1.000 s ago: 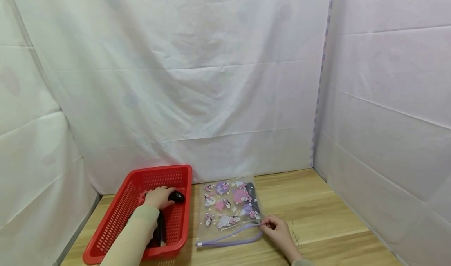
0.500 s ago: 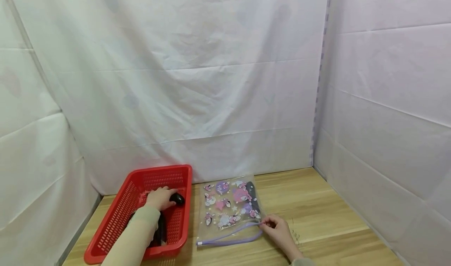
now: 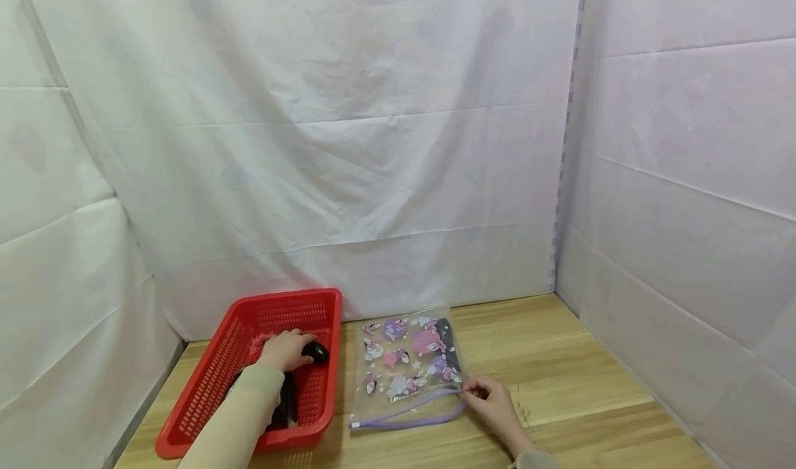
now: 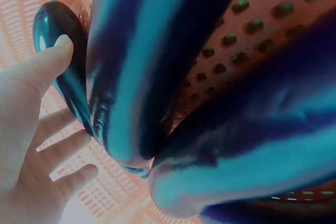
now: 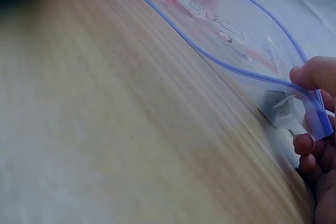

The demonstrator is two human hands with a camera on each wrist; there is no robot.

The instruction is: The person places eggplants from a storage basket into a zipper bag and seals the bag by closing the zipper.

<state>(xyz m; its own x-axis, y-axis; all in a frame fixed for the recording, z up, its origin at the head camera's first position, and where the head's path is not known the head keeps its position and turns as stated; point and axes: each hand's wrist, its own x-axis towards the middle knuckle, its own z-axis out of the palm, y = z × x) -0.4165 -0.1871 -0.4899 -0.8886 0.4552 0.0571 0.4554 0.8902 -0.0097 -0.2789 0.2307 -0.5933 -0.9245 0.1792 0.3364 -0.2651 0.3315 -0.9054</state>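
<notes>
My left hand (image 3: 287, 350) reaches into the red basket (image 3: 338, 372) and holds a glossy dark eggplant (image 3: 317, 351) by one end. In the left wrist view the thumb (image 4: 64, 48) lies on this eggplant, with the fingers around its other side. Two larger-looking eggplants, one upright in that view (image 4: 131, 66) and one slanting (image 4: 247, 145), lie right beside it. To the right, my right hand (image 3: 494, 408) pinches the purple zip edge of a clear printed bag (image 3: 381, 403) between thumb and fingers. The bag's mouth gapes, and a long dark thing (image 3: 449, 341) shows inside its right side.
The zip's white slider (image 3: 356, 425) sits at the bag's left front corner. Basket and bag stand side by side on a wooden table (image 3: 597, 386). White cloth (image 3: 348, 179) hangs behind and along both sides.
The whole scene sits slightly further right in the head view. Both hands keep nearly the same places on the eggplant and the bag.
</notes>
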